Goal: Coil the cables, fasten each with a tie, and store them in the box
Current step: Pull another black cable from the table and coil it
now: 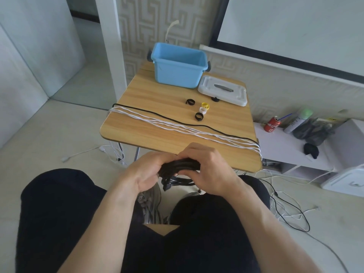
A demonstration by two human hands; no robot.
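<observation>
While both hands hold it just past the near edge of the wooden surface [157, 103], the black cable bundle [180, 167] lies sideways, its long way running left to right; it looks like smooth, rubbery cords packed tight, with loose ends hanging down; the left hand [144, 172] has its fingers curled round the left end, and the right hand [208, 166] has its fingers curled over the right end; farther out, thin white cables [177, 128] and one black cable [197, 125] stretch across the surface; small ring-shaped ties [199, 116] sit beyond them; the blue plastic box [178, 75] stands open at the back, its flat white lid [223, 90] beside it.
</observation>
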